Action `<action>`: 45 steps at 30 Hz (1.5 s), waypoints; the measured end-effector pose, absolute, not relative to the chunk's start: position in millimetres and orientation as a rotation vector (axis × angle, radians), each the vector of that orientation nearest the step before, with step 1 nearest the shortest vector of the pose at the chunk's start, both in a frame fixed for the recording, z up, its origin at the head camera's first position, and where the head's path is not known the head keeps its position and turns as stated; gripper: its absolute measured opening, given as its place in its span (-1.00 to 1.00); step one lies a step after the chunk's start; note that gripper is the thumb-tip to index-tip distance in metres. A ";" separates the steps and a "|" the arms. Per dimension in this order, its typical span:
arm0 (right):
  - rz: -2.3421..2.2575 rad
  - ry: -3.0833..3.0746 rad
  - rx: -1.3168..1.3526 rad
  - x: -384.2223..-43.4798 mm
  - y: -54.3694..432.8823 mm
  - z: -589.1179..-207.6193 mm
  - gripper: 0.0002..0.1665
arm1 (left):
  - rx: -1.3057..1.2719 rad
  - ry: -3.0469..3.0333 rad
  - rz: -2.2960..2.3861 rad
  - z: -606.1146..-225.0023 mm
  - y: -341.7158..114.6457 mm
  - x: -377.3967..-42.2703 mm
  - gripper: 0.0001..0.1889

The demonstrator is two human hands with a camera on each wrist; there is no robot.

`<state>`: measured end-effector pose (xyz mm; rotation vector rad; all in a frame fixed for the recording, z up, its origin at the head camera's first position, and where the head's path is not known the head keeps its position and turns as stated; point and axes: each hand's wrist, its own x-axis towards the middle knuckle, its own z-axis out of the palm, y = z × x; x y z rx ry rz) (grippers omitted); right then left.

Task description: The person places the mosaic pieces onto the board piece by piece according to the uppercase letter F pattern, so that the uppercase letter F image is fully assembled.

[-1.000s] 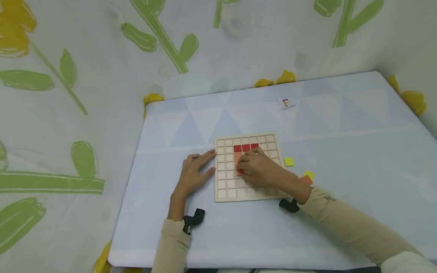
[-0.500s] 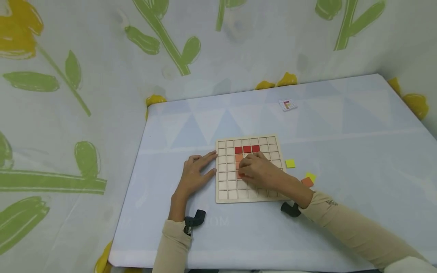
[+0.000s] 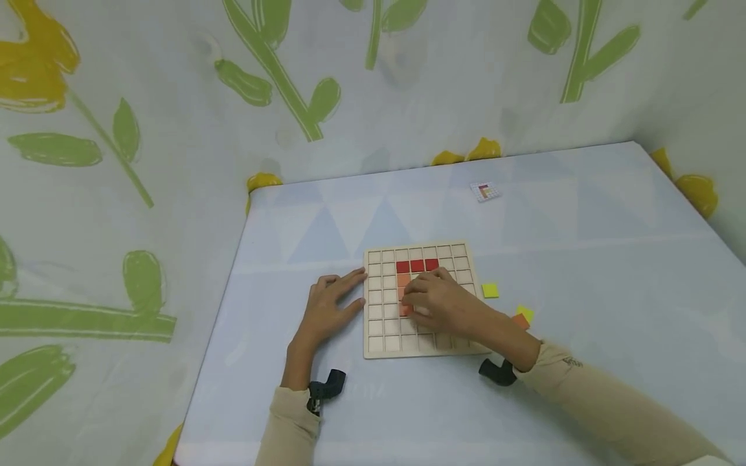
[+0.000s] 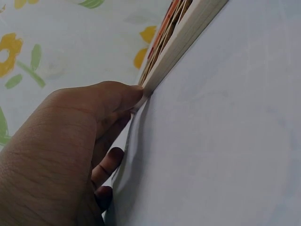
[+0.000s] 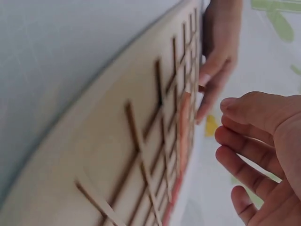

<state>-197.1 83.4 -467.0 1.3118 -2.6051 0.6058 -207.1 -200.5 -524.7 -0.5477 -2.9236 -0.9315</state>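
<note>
A square wooden board (image 3: 383, 325) with a grid of cells lies on a pale blue and white tabletop (image 3: 419, 414). The left hand (image 3: 324, 310) is spread wide at the board's left edge, its thumb and forefinger touching that edge. The right hand (image 3: 436, 302) hovers just above the middle of the board, its fingers loosely bent and the thumb close to the forefinger, partly covering the cells below.

Three red tiles (image 3: 417, 265) sit side by side in a row toward the far side of the board. Under the leftmost, a column of orange tiles (image 3: 403, 280) runs toward the near side, its nearest tile partly hidden by the right fingertips.

To the right of the board, just beside it, lies a yellow tile (image 3: 490, 290). Nearer and farther right, a loose orange tile (image 3: 521, 321) overlaps a second yellow tile (image 3: 526, 312). Near the far edge of the tabletop is a small card (image 3: 485, 191) printed with a coloured pattern.

Both forearms wear beige sleeves (image 3: 290, 427), with a dark device (image 3: 327, 386) at each wrist. Green and yellow flowers decorate the white backdrop (image 3: 186, 123).
</note>
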 end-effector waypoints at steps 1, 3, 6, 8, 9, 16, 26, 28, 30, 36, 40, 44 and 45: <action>0.620 -2.597 1.312 -195.8 84.4 -464.8 -0.81 | -0.544 -2.926 -0.932 -525.4 -201.7 -206.1 -0.46; 0.648 -2.572 1.317 -194.5 88.7 -459.5 -0.79 | -0.536 -2.938 -0.926 -527.1 -203.6 -205.1 -0.46; 0.672 -2.521 1.309 -194.6 97.4 -451.3 -0.77 | -0.535 -2.928 -0.928 -528.6 -204.8 -204.3 -0.46; 0.688 -2.500 1.304 -194.8 103.4 -446.7 -0.76 | -0.543 -2.914 -0.935 -528.8 -204.6 -204.1 -0.46; 0.695 -2.494 1.298 -194.7 106.4 -444.7 -0.75 | -0.549 -2.907 -0.941 -528.7 -204.2 -204.0 -0.46; 0.728 -2.519 1.257 -195.4 125.6 -433.8 -0.73 | -0.573 -2.885 -0.940 -524.3 -201.1 -207.8 -0.46; 0.771 -2.506 1.147 -196.3 158.8 -436.6 -0.58 | -0.568 -2.891 -0.913 -524.3 -204.5 -211.8 -0.45; 0.766 -2.513 1.135 -193.6 166.3 -438.2 -0.57 | -0.581 -2.887 -0.937 -526.1 -204.1 -211.5 -0.45; 0.751 -2.524 1.139 -190.3 174.4 -440.7 -0.56 | -0.597 -2.888 -0.948 -530.0 -202.6 -211.3 -0.45; 0.693 -2.574 1.139 -184.4 191.7 -445.0 -0.52 | -0.594 -2.877 -0.957 -530.0 -202.2 -210.9 -0.46; 0.677 -2.618 1.104 -180.3 203.0 -452.4 -0.54 | -0.589 -2.894 -0.949 -530.0 -201.8 -211.6 -0.46; 0.657 -2.635 1.092 -177.3 211.9 -462.1 -0.57 | -0.583 -2.912 -0.942 -529.4 -201.7 -211.9 -0.46; 0.656 -2.639 1.092 -176.6 213.8 -464.5 -0.57 | -0.583 -2.912 -0.939 -529.2 -201.7 -212.0 -0.46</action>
